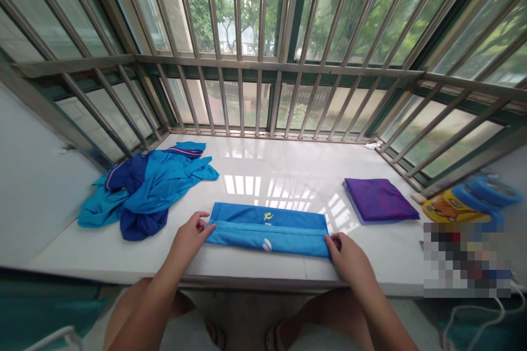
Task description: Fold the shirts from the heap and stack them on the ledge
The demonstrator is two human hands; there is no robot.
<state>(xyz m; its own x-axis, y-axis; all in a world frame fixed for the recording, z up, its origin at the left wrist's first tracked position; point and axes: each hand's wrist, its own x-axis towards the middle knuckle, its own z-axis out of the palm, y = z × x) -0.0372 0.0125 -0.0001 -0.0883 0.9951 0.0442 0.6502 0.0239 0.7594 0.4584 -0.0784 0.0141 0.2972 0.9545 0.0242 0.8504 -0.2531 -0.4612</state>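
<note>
Head view: from where I'm standing, the left hand (192, 236) is pinching the left end of a folded blue cloth (247, 236) between thumb and fingers, while the right hand (349, 255) is pinching the right end, the two hands well apart. The cloth is lying in a long flat strip near the front edge of a white ledge (255, 151), showing a yellow mark (268, 216) and a white mark (267, 244). Beyond the left hand, a crumpled heap of blue clothes (164, 178) is sprawling; over on the right, a folded purple cloth (381, 200) is resting. Farther right, a yellow and blue container (457, 203) is sitting behind a pixelated patch. Metal bars (255, 64) are lining the window, and green trees (362, 16) are showing through.
</note>
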